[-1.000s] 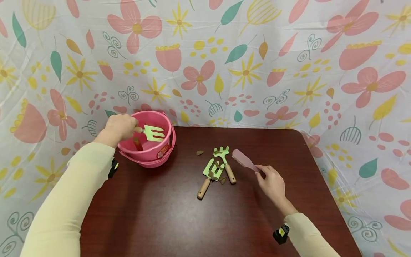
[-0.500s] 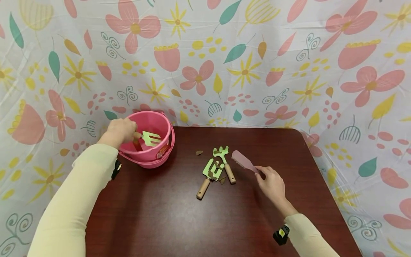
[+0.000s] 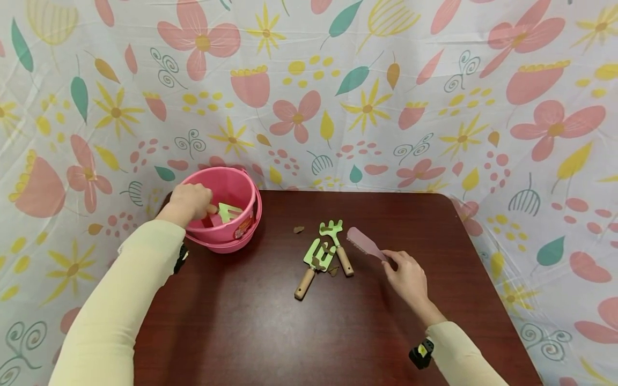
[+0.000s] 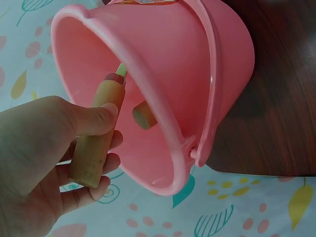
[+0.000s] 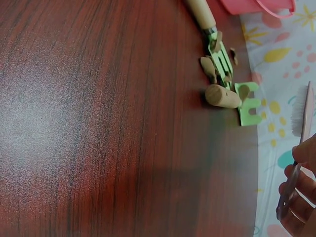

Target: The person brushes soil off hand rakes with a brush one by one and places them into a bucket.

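At the mouth of a pink bucket [image 3: 227,185], my left hand [image 3: 190,202] grips the wooden handle [image 4: 94,140] of a small garden fork whose green tines [image 3: 229,213] reach down inside. Another wooden handle [image 4: 143,115] shows within the bucket; its tool head is hidden. My right hand [image 3: 407,273] holds a pink brush [image 3: 365,242] by its handle above the table, bristles [image 5: 299,111] facing the tools. Left of the brush lie a green rake [image 3: 332,229] and a slotted green trowel [image 3: 318,256], both with wooden handles and brown leaf bits on them.
The dark wooden table [image 3: 270,332] meets a flower-printed curtain [image 3: 309,107] at its back and sides. One dry leaf piece [image 3: 299,229] lies between the bucket and the tools, and another [image 3: 333,271] beside the trowel. The bucket's handle hangs down its side.
My left hand has moved right and lowered the garden fork from above the rim into the bucket. The right hand, the brush and the tools on the table have stayed in place.
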### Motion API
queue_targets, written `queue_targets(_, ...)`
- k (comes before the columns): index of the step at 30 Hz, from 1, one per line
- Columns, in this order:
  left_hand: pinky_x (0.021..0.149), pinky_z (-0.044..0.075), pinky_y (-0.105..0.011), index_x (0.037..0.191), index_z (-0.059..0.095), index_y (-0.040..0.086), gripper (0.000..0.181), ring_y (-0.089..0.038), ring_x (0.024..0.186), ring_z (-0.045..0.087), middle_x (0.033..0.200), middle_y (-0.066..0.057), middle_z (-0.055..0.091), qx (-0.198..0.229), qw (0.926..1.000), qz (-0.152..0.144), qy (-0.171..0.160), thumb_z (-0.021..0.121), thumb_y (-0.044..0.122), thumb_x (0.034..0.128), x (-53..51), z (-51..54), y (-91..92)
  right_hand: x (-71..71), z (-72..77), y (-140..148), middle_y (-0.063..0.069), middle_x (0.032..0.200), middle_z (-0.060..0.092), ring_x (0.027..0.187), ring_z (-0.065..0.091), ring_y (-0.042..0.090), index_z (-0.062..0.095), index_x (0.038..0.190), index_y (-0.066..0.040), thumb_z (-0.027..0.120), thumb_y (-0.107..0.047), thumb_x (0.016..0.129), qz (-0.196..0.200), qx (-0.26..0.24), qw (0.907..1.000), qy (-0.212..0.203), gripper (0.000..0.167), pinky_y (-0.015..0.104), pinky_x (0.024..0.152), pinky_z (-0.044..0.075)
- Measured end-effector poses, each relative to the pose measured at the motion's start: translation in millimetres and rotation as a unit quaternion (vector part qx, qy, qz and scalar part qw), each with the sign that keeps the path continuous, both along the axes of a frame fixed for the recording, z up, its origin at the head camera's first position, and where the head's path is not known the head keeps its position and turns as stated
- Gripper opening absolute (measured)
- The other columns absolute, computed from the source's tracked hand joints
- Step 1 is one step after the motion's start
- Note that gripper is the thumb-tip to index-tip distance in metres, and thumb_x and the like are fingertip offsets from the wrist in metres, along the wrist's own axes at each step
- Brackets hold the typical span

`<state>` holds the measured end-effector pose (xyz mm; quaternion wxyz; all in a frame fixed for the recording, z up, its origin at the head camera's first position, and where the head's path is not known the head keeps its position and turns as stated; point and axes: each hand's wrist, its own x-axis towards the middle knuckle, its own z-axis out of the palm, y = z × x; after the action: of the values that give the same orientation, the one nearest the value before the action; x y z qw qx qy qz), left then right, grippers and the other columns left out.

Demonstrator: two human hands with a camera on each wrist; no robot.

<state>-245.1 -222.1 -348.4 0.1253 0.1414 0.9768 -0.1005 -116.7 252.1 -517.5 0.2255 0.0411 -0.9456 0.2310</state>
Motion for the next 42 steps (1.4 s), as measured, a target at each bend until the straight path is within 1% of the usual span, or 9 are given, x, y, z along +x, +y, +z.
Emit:
queue_targets(7, 0.06, 0.048, -0.042, 0.082, 0.065, 0.01, 0.022, -0.027, 0.072, 0.058, 0.082, -0.01, 0.062, 0.02, 0.9995, 0.007, -0.024, 0.067, 0.032, 0.0816, 2.0, -11.6, -1.8, -0.9, -1.1, 0.7, 0.008, 0.091, 0.066, 0.081, 0.063, 0.029, 0.07, 0.103, -0.012, 0.07, -0.011, 0.077, 0.001, 0.0, 1.0, 0.001, 0.026, 0.049, 0.064, 0.047)
queue_targets(10, 0.058, 0.048, -0.041, 0.082, 0.065, 0.01, 0.026, -0.026, 0.071, 0.058, 0.082, -0.009, 0.062, 0.025, 0.9993, 0.01, -0.027, 0.07, 0.036, 0.0781, 3.3, -13.1, -4.5, -0.8, -0.7, 1.1, 0.008, 0.091, 0.066, 0.081, 0.063, 0.029, 0.07, 0.103, -0.012, 0.07, -0.011, 0.077, 0.0, 0.0, 1.0, -0.001, 0.026, 0.049, 0.064, 0.047)
queue_targets(16, 0.059, 0.049, -0.044, 0.084, 0.064, 0.008, 0.037, -0.025, 0.07, 0.058, 0.08, -0.009, 0.062, 0.025, 0.9995, 0.011, -0.011, 0.075, 0.041, 0.0712, 5.8, -5.4, -11.1, -0.9, 0.4, 2.5, 0.007, 0.09, 0.066, 0.076, 0.063, 0.026, 0.069, 0.103, -0.013, 0.069, -0.013, 0.078, 0.003, 0.003, 1.0, -0.003, 0.025, 0.045, 0.058, 0.047)
queue_targets(23, 0.059, 0.05, -0.046, 0.09, 0.062, 0.007, 0.034, -0.027, 0.076, 0.058, 0.086, -0.011, 0.063, 0.033, 0.9994, 0.011, -0.005, 0.073, 0.035, 0.0735, 10.0, 7.8, -11.2, -2.1, 1.3, 4.0, 0.009, 0.091, 0.066, 0.074, 0.062, 0.026, 0.068, 0.105, -0.012, 0.068, -0.014, 0.079, 0.005, 0.004, 0.9999, -0.008, 0.025, 0.043, 0.056, 0.046)
queue_targets(26, 0.063, 0.051, -0.049, 0.106, 0.062, 0.005, 0.04, -0.031, 0.083, 0.058, 0.096, -0.015, 0.063, 0.032, 0.9995, 0.005, -0.002, 0.071, 0.031, 0.0768, 12.1, 11.9, -9.6, -1.8, 2.4, 4.8, 0.01, 0.093, 0.066, 0.076, 0.062, 0.028, 0.068, 0.105, -0.012, 0.068, -0.013, 0.08, 0.004, 0.002, 0.9999, -0.012, 0.025, 0.044, 0.057, 0.047)
queue_targets(29, 0.073, 0.05, -0.053, 0.123, 0.054, 0.002, 0.051, -0.037, 0.099, 0.056, 0.113, -0.022, 0.058, 0.026, 0.9997, -0.002, -0.002, 0.067, 0.028, 0.081, 14.8, 14.5, -8.0, -1.7, 2.9, 5.8, 0.011, 0.093, 0.066, 0.076, 0.062, 0.029, 0.068, 0.105, -0.011, 0.068, -0.012, 0.08, 0.002, 0.001, 0.9999, -0.011, 0.025, 0.045, 0.056, 0.047)
queue_targets(31, 0.08, 0.047, -0.056, 0.129, 0.048, 0.001, 0.057, -0.04, 0.11, 0.051, 0.124, -0.025, 0.052, 0.026, 0.9997, -0.005, -0.001, 0.065, 0.028, 0.0823, 16.5, 15.3, -6.4, -1.7, 2.7, 6.7, 0.012, 0.093, 0.066, 0.075, 0.062, 0.029, 0.068, 0.104, -0.01, 0.068, -0.011, 0.08, 0.001, 0.002, 1.0, -0.009, 0.025, 0.045, 0.055, 0.046)
queue_targets(34, 0.089, 0.04, -0.058, 0.131, 0.045, 0.001, 0.059, -0.043, 0.118, 0.044, 0.131, -0.026, 0.046, 0.029, 0.9995, -0.011, 0.01, 0.064, 0.028, 0.0831, 19.1, 15.2, -3.6, -1.4, 2.3, 7.4, 0.012, 0.092, 0.065, 0.072, 0.061, 0.028, 0.068, 0.104, -0.01, 0.068, -0.012, 0.08, -0.001, 0.001, 0.9999, -0.011, 0.025, 0.044, 0.054, 0.046)
queue_targets(42, 0.095, 0.035, -0.057, 0.132, 0.043, 0.003, 0.063, -0.042, 0.118, 0.042, 0.13, -0.023, 0.045, 0.061, 0.9952, -0.06, 0.047, 0.067, 0.03, 0.0808, 30.6, 8.9, 7.9, 3.0, 1.1, 8.4, 0.012, 0.093, 0.065, 0.074, 0.062, 0.029, 0.068, 0.104, -0.01, 0.068, -0.014, 0.08, -0.006, -0.002, 0.9996, -0.027, 0.025, 0.043, 0.055, 0.045)
